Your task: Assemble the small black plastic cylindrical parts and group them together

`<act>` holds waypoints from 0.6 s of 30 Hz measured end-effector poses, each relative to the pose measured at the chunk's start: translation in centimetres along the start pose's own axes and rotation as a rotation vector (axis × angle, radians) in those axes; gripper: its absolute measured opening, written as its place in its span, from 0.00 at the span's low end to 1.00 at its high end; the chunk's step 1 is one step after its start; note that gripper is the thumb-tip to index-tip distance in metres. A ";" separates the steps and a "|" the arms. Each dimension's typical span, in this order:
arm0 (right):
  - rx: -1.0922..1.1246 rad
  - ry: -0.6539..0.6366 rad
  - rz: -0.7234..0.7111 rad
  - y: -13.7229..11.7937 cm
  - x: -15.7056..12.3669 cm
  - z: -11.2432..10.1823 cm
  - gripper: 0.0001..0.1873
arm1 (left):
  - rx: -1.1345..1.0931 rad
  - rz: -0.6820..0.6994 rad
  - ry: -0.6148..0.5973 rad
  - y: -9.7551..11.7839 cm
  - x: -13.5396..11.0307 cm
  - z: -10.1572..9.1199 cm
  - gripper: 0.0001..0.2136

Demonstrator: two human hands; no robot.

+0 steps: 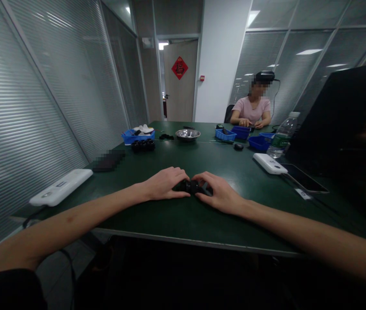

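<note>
A small black object [192,187], roughly cylindrical with a rounded middle, lies low over the dark green table [157,219] between my hands. My left hand [166,184] curls round its left end, thumb and fingers closed. At the right end, my right hand [219,193] grips it between thumb and fingers, and a greyish-black part shows inside the curl. Both ends are partly covered by my fingers, so its exact kind cannot be made out.
Left stands a white power bank [62,187]. Farther back are a blue basket [139,137], black round items [143,145] and a metal bowl [187,136]. Right are a second power bank [269,163], a phone [305,177], a bottle [282,135] and a dark screen [340,116]. A co-worker [253,110] sits opposite.
</note>
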State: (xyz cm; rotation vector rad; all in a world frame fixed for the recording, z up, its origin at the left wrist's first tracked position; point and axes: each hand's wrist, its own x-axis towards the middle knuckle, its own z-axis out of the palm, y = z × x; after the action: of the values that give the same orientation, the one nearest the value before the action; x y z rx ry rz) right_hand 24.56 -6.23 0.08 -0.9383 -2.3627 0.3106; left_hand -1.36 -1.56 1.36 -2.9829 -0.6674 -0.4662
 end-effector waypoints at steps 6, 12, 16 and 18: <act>0.019 0.003 0.021 -0.2 0.0 -0.2 0.20 | -0.166 -0.065 -0.031 -0.1 0.1 0.3 0.19; 0.146 0.095 0.153 0.4 0.1 0.1 0.19 | -0.468 -0.268 0.114 0.1 0.2 -0.4 0.19; 0.099 0.068 0.228 0.8 0.2 0.1 0.19 | -0.576 -0.308 0.086 -0.4 0.2 -0.3 0.20; 0.016 0.028 0.265 0.8 0.3 0.1 0.18 | -0.542 -0.291 0.035 -0.8 0.2 -0.1 0.19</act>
State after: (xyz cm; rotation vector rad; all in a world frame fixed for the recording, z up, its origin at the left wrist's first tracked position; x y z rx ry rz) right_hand 24.77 -5.48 -0.19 -1.2416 -2.2080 0.4158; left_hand -1.59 -0.79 1.50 -3.3643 -1.1438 -0.8344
